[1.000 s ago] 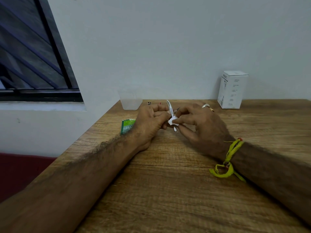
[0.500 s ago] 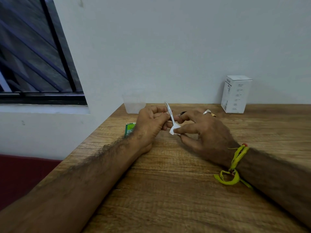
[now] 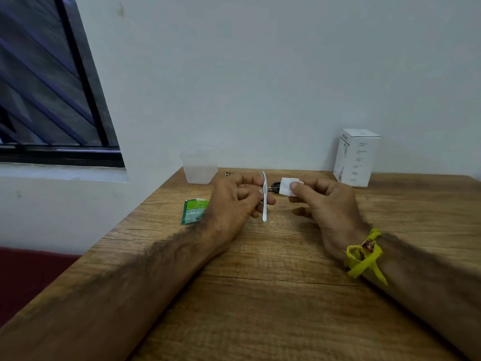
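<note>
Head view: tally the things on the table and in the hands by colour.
White: 3, slim tool, paper square, box
Clear: 1, cup
Green: 1, sachet
Black: 1, scissors, mostly hidden
Total: 6, leaving out a tiny dark bit by the cup

Bare forearms, yellow thread wristband (image 3: 364, 256) on right wrist

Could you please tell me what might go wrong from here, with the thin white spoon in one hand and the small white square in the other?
The left hand pinches the thin white plastic spoon near its middle only, so it may twist or slip. The right hand holds the small white paper square by thumb and fingertip; it could crumple or drop. Black-handled scissors lie just behind the hands and might get knocked.
</note>
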Action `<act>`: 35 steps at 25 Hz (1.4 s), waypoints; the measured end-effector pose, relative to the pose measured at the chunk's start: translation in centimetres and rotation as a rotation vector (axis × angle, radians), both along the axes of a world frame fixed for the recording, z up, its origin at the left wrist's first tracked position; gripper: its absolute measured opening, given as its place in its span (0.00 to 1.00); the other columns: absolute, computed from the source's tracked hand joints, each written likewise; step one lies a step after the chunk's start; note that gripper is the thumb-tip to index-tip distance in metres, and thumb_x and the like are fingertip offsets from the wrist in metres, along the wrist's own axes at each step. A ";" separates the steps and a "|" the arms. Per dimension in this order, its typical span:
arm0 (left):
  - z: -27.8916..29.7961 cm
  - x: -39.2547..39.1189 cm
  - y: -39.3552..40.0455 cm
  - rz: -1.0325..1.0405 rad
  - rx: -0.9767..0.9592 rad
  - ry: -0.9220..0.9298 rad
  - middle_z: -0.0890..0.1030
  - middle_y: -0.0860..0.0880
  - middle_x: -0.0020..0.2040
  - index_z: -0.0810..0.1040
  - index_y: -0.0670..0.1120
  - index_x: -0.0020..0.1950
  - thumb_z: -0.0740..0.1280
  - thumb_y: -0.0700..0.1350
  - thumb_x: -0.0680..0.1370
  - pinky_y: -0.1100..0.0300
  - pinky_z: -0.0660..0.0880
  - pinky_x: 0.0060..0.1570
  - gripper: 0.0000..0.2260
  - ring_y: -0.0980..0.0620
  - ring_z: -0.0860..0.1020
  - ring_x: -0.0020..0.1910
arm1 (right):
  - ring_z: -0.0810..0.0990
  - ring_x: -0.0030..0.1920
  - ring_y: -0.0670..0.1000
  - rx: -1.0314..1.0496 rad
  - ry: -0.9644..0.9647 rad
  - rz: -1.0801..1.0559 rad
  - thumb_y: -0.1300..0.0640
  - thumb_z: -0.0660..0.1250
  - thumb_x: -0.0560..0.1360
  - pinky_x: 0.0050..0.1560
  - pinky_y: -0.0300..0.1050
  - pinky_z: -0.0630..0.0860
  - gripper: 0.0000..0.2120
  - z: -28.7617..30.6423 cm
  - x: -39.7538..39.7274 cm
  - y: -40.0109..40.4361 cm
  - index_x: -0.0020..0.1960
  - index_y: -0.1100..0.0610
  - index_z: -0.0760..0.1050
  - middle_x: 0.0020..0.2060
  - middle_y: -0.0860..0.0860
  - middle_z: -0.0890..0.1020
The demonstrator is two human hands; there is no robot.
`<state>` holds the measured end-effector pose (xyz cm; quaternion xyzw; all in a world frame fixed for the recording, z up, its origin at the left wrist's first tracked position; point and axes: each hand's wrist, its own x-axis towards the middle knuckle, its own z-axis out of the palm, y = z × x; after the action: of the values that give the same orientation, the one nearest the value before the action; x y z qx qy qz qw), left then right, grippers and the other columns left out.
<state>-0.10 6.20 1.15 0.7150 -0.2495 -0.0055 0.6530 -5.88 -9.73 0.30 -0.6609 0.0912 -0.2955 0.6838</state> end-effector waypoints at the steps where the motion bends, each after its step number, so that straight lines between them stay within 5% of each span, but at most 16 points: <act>1: 0.0 -0.1 -0.1 -0.005 0.012 -0.003 0.87 0.43 0.41 0.77 0.41 0.54 0.65 0.32 0.80 0.65 0.76 0.31 0.06 0.53 0.82 0.33 | 0.83 0.43 0.50 0.064 0.018 0.016 0.62 0.73 0.75 0.38 0.44 0.80 0.02 0.1 0.1 0.1 0.46 0.59 0.84 0.42 0.55 0.86; 8: -0.1 -1.0 -0.9 0.019 0.052 -0.044 0.87 0.45 0.38 0.80 0.46 0.46 0.67 0.31 0.78 0.63 0.76 0.29 0.10 0.51 0.84 0.33 | 0.84 0.42 0.51 0.177 0.054 0.100 0.63 0.72 0.74 0.36 0.43 0.79 0.04 0.0 0.2 0.6 0.48 0.63 0.82 0.43 0.58 0.86; 22: 0.0 -1.6 -1.3 0.088 0.144 -0.045 0.87 0.44 0.40 0.81 0.43 0.47 0.70 0.33 0.77 0.63 0.76 0.29 0.05 0.56 0.84 0.32 | 0.81 0.36 0.49 0.214 0.126 0.306 0.63 0.68 0.77 0.36 0.42 0.72 0.08 0.5 0.3 0.4 0.53 0.67 0.79 0.44 0.59 0.84; 28: 0.2 -1.8 -1.1 0.124 0.135 -0.072 0.83 0.51 0.30 0.73 0.46 0.43 0.71 0.33 0.76 0.63 0.76 0.28 0.11 0.58 0.81 0.27 | 0.81 0.35 0.47 0.257 0.153 0.395 0.63 0.65 0.78 0.36 0.41 0.73 0.10 1.0 0.3 0.0 0.57 0.65 0.77 0.39 0.55 0.84; 35: 0.5 -1.6 -0.9 0.086 0.162 -0.052 0.87 0.45 0.40 0.71 0.47 0.49 0.70 0.34 0.78 0.65 0.75 0.27 0.11 0.52 0.86 0.37 | 0.80 0.37 0.48 0.238 0.172 0.424 0.64 0.64 0.78 0.37 0.43 0.72 0.11 1.1 0.1 -0.2 0.57 0.68 0.78 0.39 0.55 0.84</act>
<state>-1.70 5.27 1.65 0.7754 -0.2341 0.0209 0.5861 -5.74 -9.92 1.45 -0.6027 0.0429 -0.0755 0.7932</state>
